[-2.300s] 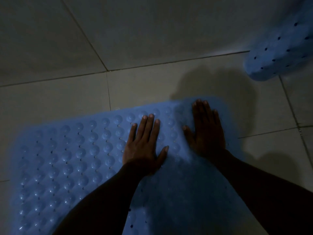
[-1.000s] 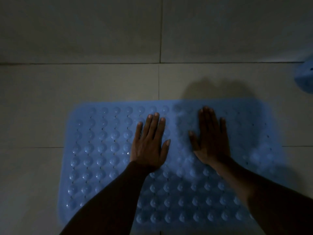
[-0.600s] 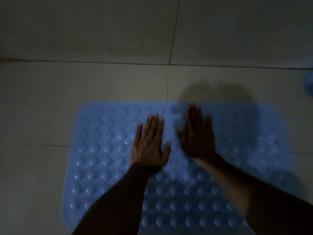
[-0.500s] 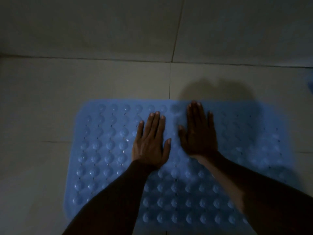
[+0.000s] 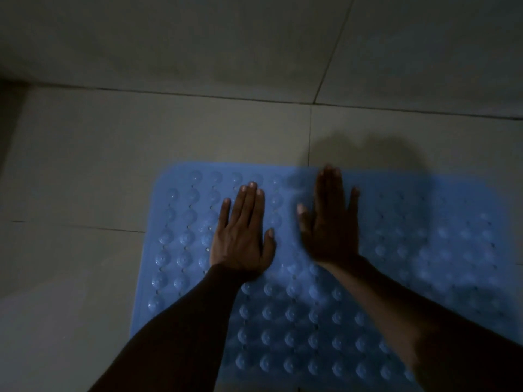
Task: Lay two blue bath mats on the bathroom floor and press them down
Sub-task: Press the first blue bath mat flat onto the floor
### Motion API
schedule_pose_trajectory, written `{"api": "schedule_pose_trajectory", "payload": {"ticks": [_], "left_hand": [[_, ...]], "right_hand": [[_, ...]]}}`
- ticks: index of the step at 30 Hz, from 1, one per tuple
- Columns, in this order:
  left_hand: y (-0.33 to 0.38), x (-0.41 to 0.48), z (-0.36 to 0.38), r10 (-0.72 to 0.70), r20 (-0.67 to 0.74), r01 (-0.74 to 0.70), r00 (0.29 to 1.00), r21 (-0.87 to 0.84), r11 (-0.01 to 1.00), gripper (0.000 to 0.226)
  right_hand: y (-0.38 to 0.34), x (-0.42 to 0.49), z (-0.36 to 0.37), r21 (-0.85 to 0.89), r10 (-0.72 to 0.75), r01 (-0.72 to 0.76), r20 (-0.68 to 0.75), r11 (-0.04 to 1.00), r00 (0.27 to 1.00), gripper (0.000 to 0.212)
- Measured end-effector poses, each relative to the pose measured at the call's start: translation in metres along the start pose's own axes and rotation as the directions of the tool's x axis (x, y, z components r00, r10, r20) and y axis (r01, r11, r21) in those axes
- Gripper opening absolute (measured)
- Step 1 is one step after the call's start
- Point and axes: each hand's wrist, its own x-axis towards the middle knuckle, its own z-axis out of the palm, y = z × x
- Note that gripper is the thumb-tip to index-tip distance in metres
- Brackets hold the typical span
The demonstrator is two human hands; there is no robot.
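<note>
Head view, dim light, looking down along a person's two forearms. One blue bath mat (image 5: 297, 321) lies flat on the pale floor tiles (image 5: 141, 142), domed bumps upward. Its far edge runs just beyond the fingertips and its near end passes under the wrists and out of frame. No second mat in view. Left hand (image 5: 240, 239) is palm-down on the mat, fingers (image 5: 249, 205) straight and close together, thumb out toward the other hand, gripping nothing. Right hand (image 5: 329, 230) lies just beside it on the thumb side, also flat with straight fingers (image 5: 328, 188) and nothing held. It is blurred, so I cannot tell how firmly the palm bears down. A grout line (image 5: 310, 131) meets the mat's far edge between the two sets of fingertips. Judgement: this is the pressing step on this mat, half the task at best. Risks: both palms sit near the middle, so the corners well out past the little fingers may get no pressure and lie loose. The tiles look smooth, so a push leaning forward along the fingers rather than straight down could skate the mat away. The area beyond the right little finger is in shadow, where a lifted edge or ripple could go unnoticed. I cannot tell whether the bumps are suction cups facing the wrong way. If they are, pressing will not make the mat hold.
</note>
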Motion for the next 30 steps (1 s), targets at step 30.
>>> {"api": "schedule_pose_trajectory", "payload": {"ticks": [30], "left_hand": [[-0.101,-0.035,-0.029,-0.1,-0.082,0.1,0.992,-0.003,0.995,0.078]], "right_hand": [[-0.067,0.013,0.023,-0.028,-0.032,0.034,0.052,0.999,0.998,0.073]]}}
